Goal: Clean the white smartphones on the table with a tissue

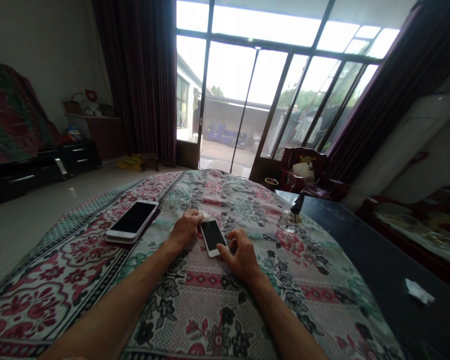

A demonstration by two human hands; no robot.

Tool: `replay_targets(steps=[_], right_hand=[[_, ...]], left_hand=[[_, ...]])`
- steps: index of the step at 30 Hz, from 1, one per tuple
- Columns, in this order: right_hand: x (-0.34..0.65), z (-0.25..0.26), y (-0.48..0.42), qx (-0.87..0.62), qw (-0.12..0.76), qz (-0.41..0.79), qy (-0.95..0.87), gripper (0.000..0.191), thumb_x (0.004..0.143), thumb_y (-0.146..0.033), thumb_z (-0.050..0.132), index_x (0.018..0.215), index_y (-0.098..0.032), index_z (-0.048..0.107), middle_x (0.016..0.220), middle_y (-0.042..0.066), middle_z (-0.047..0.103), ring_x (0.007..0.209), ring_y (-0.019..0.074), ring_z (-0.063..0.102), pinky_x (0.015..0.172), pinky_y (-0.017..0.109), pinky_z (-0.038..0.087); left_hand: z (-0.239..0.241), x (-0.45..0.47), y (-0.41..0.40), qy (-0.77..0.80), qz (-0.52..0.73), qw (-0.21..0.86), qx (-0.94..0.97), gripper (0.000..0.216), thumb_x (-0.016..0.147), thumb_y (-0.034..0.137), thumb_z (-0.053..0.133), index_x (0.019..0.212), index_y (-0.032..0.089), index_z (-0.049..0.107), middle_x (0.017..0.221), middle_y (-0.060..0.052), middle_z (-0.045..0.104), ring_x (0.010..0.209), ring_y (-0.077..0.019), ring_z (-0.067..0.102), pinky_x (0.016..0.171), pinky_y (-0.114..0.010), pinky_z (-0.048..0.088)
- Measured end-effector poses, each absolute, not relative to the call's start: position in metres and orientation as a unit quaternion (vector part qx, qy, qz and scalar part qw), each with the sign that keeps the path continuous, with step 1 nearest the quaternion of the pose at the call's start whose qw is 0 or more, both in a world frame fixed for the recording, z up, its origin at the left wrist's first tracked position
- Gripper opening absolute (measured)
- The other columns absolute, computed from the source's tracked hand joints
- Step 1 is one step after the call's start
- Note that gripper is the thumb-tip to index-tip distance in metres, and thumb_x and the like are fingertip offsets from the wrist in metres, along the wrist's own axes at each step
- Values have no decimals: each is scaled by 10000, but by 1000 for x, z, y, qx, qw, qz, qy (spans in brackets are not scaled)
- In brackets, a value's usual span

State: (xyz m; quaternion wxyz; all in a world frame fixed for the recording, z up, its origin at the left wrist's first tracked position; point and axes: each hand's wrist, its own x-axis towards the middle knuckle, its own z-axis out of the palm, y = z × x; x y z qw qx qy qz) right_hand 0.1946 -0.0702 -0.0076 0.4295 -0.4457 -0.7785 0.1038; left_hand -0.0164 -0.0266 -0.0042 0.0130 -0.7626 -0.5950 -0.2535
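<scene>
White-edged small phone (212,236) lies screen-up on the floral cloth (217,300) between both grips. The left hand (185,229) curls its grip shut beside the far corner; the right hand (240,255) pinches the near corner, seemingly steadying it.

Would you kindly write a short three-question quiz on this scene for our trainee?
1. True or false: the small phone lies screen up between the left hand and the right hand.
2. The larger phone lies: A) left of the left hand; B) right of the right hand; C) on the floor.
3. Which hand's fingertips rest on the small phone's near end?
Key: 1 true; 2 A; 3 right.
</scene>
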Motion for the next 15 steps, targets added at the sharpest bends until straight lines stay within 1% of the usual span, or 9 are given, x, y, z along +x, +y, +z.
replay_targets(steps=[4,8,12,15], right_hand=[[196,-8,-68,-425,454,133,-771,128,801,-314,562,832,-203,505,806,8,554,636,126,571,659,276,461],[196,-10,-65,-434,458,161,-759,109,821,-309,529,798,-203,516,759,4,573,628,136,595,645,268,462],[195,-11,-64,-434,445,140,-771,73,777,-272,544,786,-202,528,721,1,558,634,149,570,657,282,454],[196,-11,-62,-440,459,115,-763,53,758,-247,529,791,-205,531,764,18,560,716,168,563,709,300,461]], left_hand=[[-3,-13,-29,-563,-230,6,-794,239,831,119,514,970,215,682,1036,-60,639,1023,-202,561,857,-274,453],[2,-1,-39,-510,-175,14,-842,258,824,116,523,964,244,699,1067,-56,641,1042,-221,537,840,-292,457],[4,11,-45,-453,-167,12,-876,331,820,91,502,1020,266,698,1118,-49,631,1061,-225,531,852,-304,463],[3,11,-39,-467,-171,22,-867,372,806,62,486,1046,261,689,1157,-51,624,1063,-223,533,842,-305,473]])
